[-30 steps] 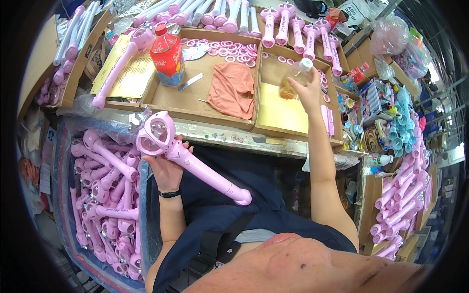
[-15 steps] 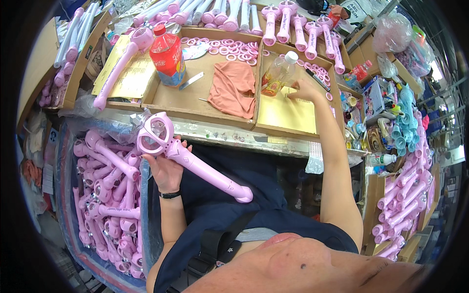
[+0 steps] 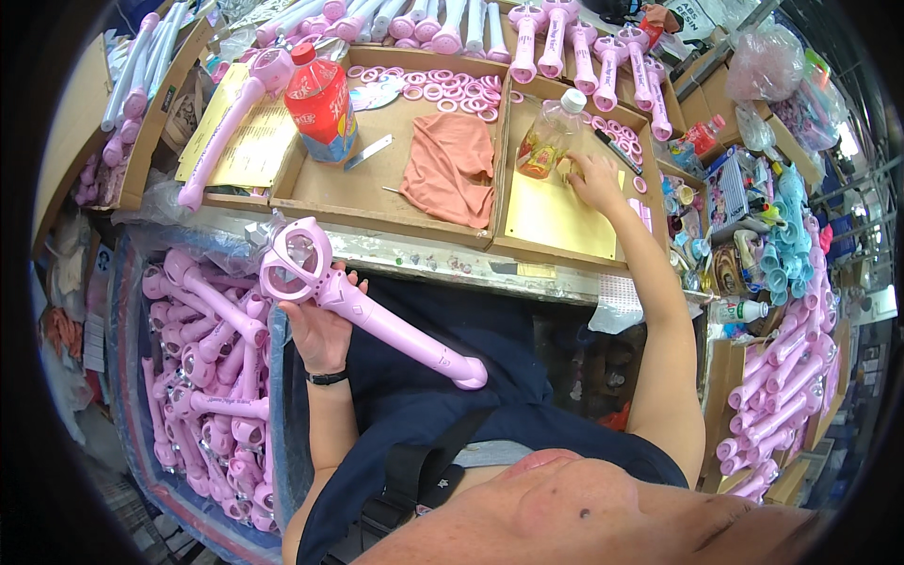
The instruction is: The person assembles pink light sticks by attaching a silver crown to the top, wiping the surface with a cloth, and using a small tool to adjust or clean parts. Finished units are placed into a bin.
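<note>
My left hand (image 3: pixel 323 331) is wrapped round the upper handle of a pink toy wand (image 3: pixel 395 334), just below its round head with a clear dome. The wand slants down to the right above my lap. My right hand (image 3: pixel 597 183) reaches over a cardboard tray, fingers apart and holding nothing visible. Its fingertips are at the upper part of a yellow sheet (image 3: pixel 556 218), close beside a clear plastic bottle (image 3: pixel 548 141) with a white cap and some amber liquid. Just beyond that hand lie a black pen (image 3: pixel 617 151) and small pink rings (image 3: pixel 621 135).
To the left, a lined bin (image 3: pixel 282 395) holds many pink wands (image 3: pixel 221 407). A red-labelled bottle (image 3: pixel 318 104), an orange cloth (image 3: pixel 450 169) and a metal blade (image 3: pixel 368 152) occupy the left tray. More wands (image 3: pixel 782 377) are stacked at right; light-blue parts (image 3: pixel 786 235) stand nearby.
The yellow sheet and the clear bottle have shifted slightly right in the tray. My right-hand fingers are now nearer the bottle's base. My left hand and the wand are almost unmoved.
</note>
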Motion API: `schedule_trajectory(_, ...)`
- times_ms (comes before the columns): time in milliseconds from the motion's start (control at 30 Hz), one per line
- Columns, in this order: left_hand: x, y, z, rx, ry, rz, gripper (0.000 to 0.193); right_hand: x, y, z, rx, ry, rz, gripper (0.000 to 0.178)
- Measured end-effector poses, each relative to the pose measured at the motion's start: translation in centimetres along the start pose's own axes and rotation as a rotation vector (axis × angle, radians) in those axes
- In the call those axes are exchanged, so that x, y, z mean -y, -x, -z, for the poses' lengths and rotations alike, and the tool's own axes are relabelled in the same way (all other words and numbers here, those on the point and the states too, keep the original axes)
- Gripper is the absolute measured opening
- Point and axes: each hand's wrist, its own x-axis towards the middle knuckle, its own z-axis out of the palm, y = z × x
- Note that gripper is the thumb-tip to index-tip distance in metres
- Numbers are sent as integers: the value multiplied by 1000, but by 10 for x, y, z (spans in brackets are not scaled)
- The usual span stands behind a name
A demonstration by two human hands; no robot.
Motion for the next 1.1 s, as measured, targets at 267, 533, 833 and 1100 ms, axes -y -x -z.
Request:
schedule_trajectory(267, 6, 0, 9, 60, 86, 2, 80, 2, 15, -32, -379, 36, 105, 28)
schedule_trajectory(533, 4, 3, 19, 48, 13, 53, 66, -6, 13, -34, -334, -162, 91, 29)
schedule_trajectory(833, 6, -1, 19, 80, 164, 145, 62, -6, 6, -37, -349, -197, 51, 32)
schedule_trajectory(1100, 9, 0, 19, 74, 101, 136, 61, 5, 3, -35, -287, -186, -40, 26)
